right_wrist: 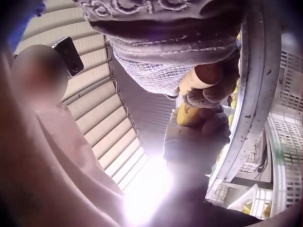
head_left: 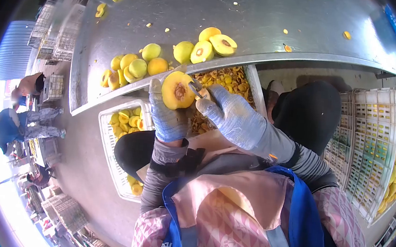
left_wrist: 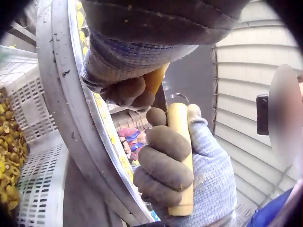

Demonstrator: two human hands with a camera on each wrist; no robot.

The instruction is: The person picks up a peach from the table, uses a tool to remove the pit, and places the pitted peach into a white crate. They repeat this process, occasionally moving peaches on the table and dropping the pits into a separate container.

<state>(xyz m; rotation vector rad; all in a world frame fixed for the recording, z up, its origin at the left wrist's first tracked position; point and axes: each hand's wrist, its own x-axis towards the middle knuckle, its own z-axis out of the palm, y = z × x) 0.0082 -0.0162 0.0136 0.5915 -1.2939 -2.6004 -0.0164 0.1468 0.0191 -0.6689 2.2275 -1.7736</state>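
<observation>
In the head view the left hand (head_left: pixel 168 118), in a bluish-grey glove, holds a halved yellow fruit (head_left: pixel 176 90) with its cut face and brown pit area showing. The gloved right hand (head_left: pixel 236 117) grips a tool whose metal end (head_left: pixel 194 88) meets the right edge of the fruit. In the left wrist view the right hand (left_wrist: pixel 189 165) has its fingers curled round the tool's wooden handle (left_wrist: pixel 181 156), a metal loop beyond it. The left hand (left_wrist: pixel 128 71) is above, part of the fruit (left_wrist: pixel 154 81) visible. The right wrist view shows the handle end (right_wrist: pixel 208 75) beside the fruit (right_wrist: pixel 187 116).
Several whole and halved fruits (head_left: pixel 138 68) lie along the near edge of the metal table (head_left: pixel 282 18). Scraps (head_left: pixel 230 79) fill a container below the hands. A white crate of fruit (head_left: pixel 107 134) stands at left, taller crates (head_left: pixel 366 138) at right. People (head_left: pixel 9 130) are far left.
</observation>
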